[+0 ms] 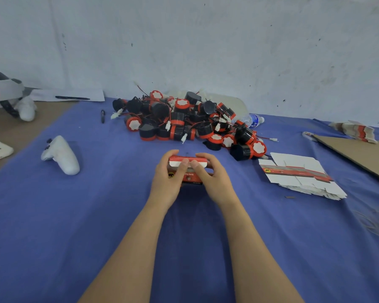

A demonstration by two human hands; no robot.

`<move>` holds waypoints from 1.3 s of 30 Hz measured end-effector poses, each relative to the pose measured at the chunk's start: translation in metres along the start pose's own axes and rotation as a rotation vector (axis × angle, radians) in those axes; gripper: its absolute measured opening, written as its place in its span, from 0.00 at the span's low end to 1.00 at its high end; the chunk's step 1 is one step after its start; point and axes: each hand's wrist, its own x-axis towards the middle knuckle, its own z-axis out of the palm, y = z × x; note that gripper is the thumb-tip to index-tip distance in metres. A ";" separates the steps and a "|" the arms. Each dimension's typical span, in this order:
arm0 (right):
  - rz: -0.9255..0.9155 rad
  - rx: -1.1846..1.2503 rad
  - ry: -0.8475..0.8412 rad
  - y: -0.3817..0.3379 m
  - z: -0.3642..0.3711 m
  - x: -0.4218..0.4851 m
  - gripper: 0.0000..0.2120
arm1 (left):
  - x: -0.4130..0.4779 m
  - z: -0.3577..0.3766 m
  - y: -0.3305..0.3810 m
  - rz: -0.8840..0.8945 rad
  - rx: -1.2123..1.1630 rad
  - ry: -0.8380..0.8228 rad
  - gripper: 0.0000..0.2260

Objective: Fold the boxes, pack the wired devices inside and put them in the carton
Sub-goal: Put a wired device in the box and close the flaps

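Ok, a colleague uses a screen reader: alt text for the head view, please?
The left hand and right hand grip a red box over a blue cloth, thumbs on its white flap. Behind lies a pile of wired devices; flat boxes lie at right.

box (189,174): small white letters on red side, too blurry to read; yellow sign with a black animal | flat boxes (298,174): same yellow sign, words too small | water bottle (252,120): blue label, cannot be read

Red-and-white box (187,169), black-and-red wired devices (184,119), blue cloth (96,215)
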 end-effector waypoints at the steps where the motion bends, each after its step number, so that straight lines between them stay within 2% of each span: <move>1: 0.001 0.020 0.009 0.000 0.000 0.000 0.07 | 0.000 0.001 0.000 0.002 0.009 0.009 0.18; 7: 0.004 0.019 0.084 0.001 0.010 0.003 0.04 | 0.002 0.008 -0.006 0.026 0.105 0.065 0.23; 10: 0.012 0.017 0.095 0.001 0.012 0.004 0.08 | 0.001 0.010 -0.006 0.022 0.074 0.066 0.22; 13: 0.008 0.014 0.109 0.000 0.011 0.004 0.07 | 0.003 0.010 -0.006 0.008 0.020 0.032 0.22; 18: 0.048 -0.012 0.041 -0.001 0.005 0.004 0.07 | 0.001 0.010 -0.005 0.044 0.049 0.046 0.13; 22: 0.025 0.053 -0.055 -0.007 0.010 0.000 0.08 | 0.003 0.007 -0.004 -0.073 -0.107 0.067 0.02; 26: 0.081 0.138 -0.007 -0.008 0.011 -0.002 0.07 | 0.002 0.006 -0.001 -0.073 -0.119 -0.006 0.04; 29: 0.069 0.127 -0.002 -0.009 0.010 -0.003 0.08 | 0.001 0.007 0.002 -0.093 -0.180 -0.054 0.12; 32: 0.068 0.131 -0.041 -0.008 0.011 -0.003 0.08 | 0.001 0.006 0.005 -0.150 -0.269 -0.009 0.13; 34: 0.087 0.145 -0.054 -0.008 0.012 -0.004 0.07 | 0.002 0.005 0.006 -0.203 -0.331 0.035 0.11; 37: 0.144 0.232 -0.010 -0.009 0.016 -0.003 0.07 | 0.001 0.005 0.010 -0.247 -0.390 0.013 0.07; 39: 0.167 0.246 0.036 -0.008 0.018 -0.001 0.08 | 0.000 0.006 0.013 -0.282 -0.411 0.003 0.14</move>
